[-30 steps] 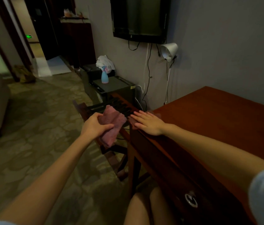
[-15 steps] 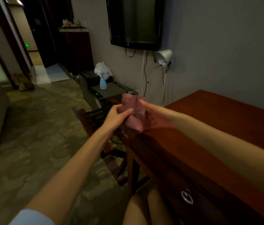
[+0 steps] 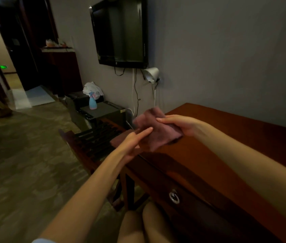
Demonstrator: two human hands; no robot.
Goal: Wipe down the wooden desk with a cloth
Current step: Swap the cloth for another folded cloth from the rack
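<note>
A dusky pink cloth (image 3: 156,135) is held bunched over the left end of the reddish-brown wooden desk (image 3: 235,142). My right hand (image 3: 179,124) grips the cloth from above and the right, fingers curled over its top edge. My left hand (image 3: 133,142) reaches in from the lower left with its fingers stretched out straight against the cloth's near side. Part of the cloth hangs past the desk's left edge.
A dark slatted luggage rack (image 3: 96,141) stands just left of the desk. Beyond it a blue spray bottle (image 3: 92,102) stands on a low black cabinet (image 3: 103,111). A TV (image 3: 121,30) and a white lamp (image 3: 152,74) are on the wall. The desk drawer has a metal pull (image 3: 174,197).
My left hand brought the cloth from beside the desk up to its left end. My right hand lifted off the desk top and took hold of the cloth, and my left fingers straightened.
</note>
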